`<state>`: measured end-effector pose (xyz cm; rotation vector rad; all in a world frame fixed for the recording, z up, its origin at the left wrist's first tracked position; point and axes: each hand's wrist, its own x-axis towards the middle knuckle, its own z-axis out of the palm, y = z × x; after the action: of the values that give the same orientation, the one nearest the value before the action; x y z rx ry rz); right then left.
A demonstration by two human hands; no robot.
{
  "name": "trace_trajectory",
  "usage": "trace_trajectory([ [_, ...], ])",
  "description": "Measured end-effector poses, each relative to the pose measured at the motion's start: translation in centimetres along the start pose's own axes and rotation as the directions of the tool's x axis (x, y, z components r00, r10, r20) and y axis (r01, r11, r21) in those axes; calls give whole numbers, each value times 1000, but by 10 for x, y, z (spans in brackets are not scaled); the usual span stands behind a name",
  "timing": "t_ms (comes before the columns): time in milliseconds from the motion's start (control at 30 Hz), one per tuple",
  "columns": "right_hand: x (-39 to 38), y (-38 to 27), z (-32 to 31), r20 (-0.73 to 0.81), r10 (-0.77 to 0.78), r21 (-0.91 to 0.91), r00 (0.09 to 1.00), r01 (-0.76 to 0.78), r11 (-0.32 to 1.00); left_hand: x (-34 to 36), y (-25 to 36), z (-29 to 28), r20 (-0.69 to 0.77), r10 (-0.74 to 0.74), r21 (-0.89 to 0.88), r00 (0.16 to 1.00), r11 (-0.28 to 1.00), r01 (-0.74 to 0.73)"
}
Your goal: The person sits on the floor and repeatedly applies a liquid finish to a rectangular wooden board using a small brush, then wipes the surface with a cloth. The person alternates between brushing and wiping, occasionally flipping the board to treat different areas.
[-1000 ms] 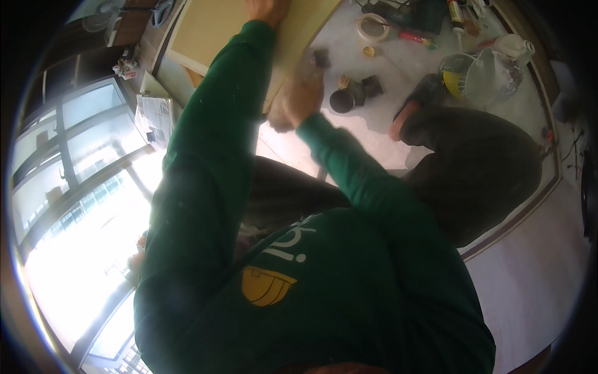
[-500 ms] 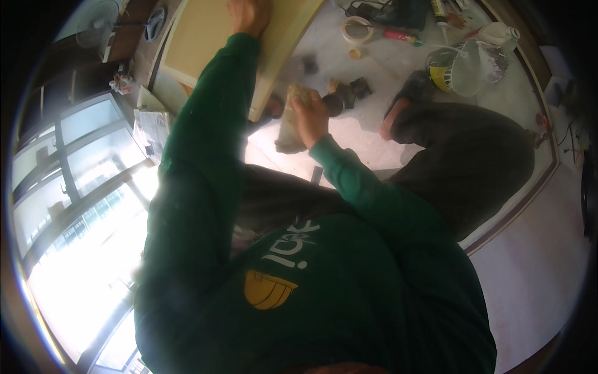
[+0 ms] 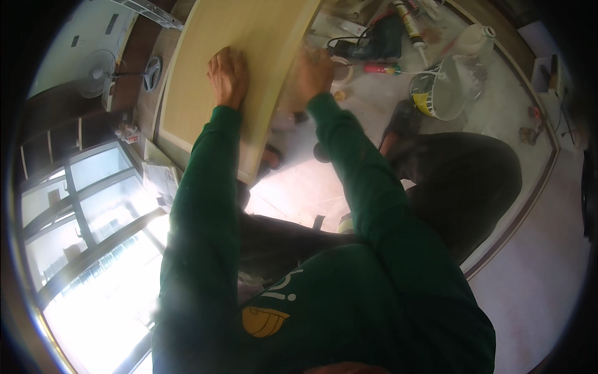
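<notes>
A pale wooden panel (image 3: 187, 100) with a raised frame edge stands tilted in front of me, its long right edge (image 3: 283, 75) running away from me. My left hand (image 3: 229, 78) rests on its face, palm down, fingers slightly bent and holding nothing. At the right edge is my right hand (image 3: 313, 75), fingers closed and smeared by motion. A beige, crumpled piece (image 3: 291, 90), cloth or paper, shows faintly between that hand and the edge. Its kind cannot be made out.
On the whitish floor to the right are a tipped bucket (image 3: 445, 93), a plastic jug (image 3: 476, 40), a sealant tube (image 3: 409, 28), a red-handled tool (image 3: 380, 69) and a tape roll (image 3: 341, 70). My bent leg (image 3: 455, 181) lies nearer. Bright glazed doors (image 3: 93, 206) stand left, a fan (image 3: 96, 73) beyond.
My right hand has moved from beside the panel's near corner, where it held the beige piece, forward to the panel's right edge. My left hand has come back toward me across the panel.
</notes>
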<state>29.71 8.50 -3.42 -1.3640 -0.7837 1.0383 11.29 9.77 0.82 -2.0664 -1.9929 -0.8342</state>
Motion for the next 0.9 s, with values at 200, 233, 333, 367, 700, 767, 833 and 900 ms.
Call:
trace_trajectory([
  [200, -68, 1, -7, 76, 77, -150, 994, -65, 986, 0, 1, -5, 29, -27, 8, 999, 1000, 26],
  [233, -83, -6, -11, 104, 135, -41, 985, -131, 990, -1, 3, -7, 31, -32, 9, 999, 999, 32],
  [333, -65, -1, -5, 74, 116, 26, 991, -118, 993, -2, 3, -11, 49, -46, -6, 998, 999, 46],
  [367, -38, 2, 0, 54, 67, -6, 996, -66, 998, -3, 2, -12, 47, -49, -5, 998, 999, 49],
  [700, 79, 5, -8, 1, -93, -70, 996, 93, 993, 5, 13, -6, 71, -15, -1, 997, 1000, 15],
  [767, 8, 14, -4, 15, -142, -179, 990, 142, 973, 1, 11, -7, 72, -21, 16, 997, 1000, 20],
  [833, -55, -15, -16, 94, 124, -83, 988, -117, 990, 1, 14, -11, 56, -22, 7, 998, 1000, 22],
  [900, -77, -15, -20, 132, 100, -38, 986, -96, 995, 0, 15, -12, 44, -27, -8, 999, 1000, 27],
])
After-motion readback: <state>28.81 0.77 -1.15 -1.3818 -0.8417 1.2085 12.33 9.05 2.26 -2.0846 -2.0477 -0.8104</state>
